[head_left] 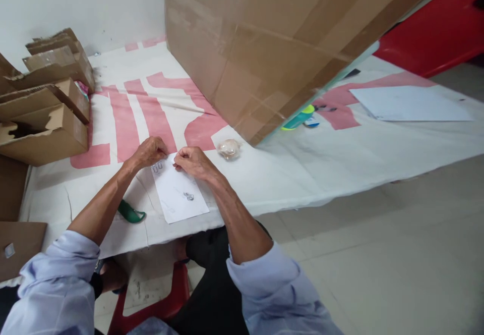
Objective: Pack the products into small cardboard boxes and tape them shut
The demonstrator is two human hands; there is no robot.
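Observation:
A white sheet of paper (181, 196) with small dark drawings lies on the cloth-covered table in front of me. Over its far left corner is my left hand (150, 152), its fingers closed in a pinch. My right hand (193, 162) also pinches, just to the right above the sheet's far edge. Something small and pale shows at the right fingertips, too small to name; what the left fingers hold is hidden. A clear plastic packet (229, 149) with beige contents lies right of my right hand. Beside my left forearm rests a curved green object (131, 212), partly covered by the arm.
A large taped cardboard box (264, 47) stands at the back. Opened cardboard boxes (45, 128) crowd the left side. Farther right are a green and yellow item (300, 118) and a white board or sheet (410, 104). A red chair (434, 27) stands beyond the table.

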